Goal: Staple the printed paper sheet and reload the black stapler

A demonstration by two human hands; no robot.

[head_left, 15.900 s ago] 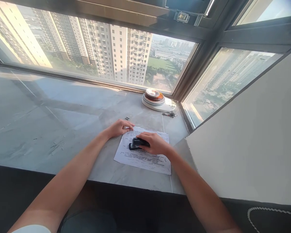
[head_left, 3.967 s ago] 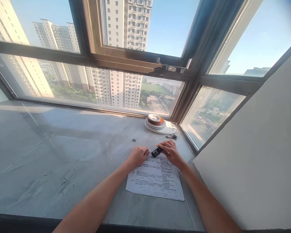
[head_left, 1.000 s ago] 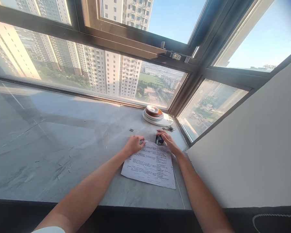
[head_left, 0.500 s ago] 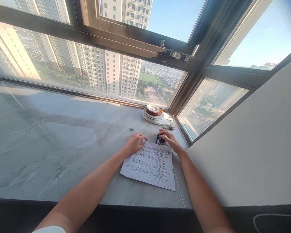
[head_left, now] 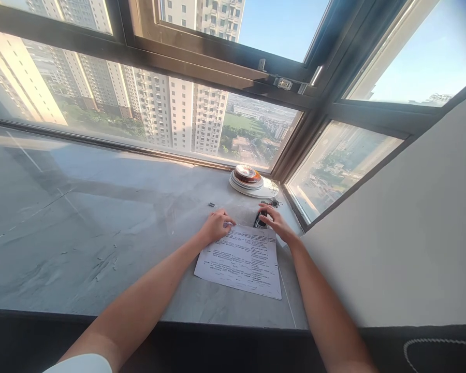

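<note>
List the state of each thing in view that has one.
Paper: flat on the sill, print showing
Left hand: at paper's far left corner
Right hand: around the stapler
Stapler: held, open or closed unclear
Dishes: stacked by the window
Keychain: lying near the dishes
Dark strips: loose on the sill

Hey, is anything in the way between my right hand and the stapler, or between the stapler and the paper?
Nothing visible does. Your right hand is at the stapler, which is by the far edge of the paper. Your left hand is at the paper's far left corner, off to the side.
</note>
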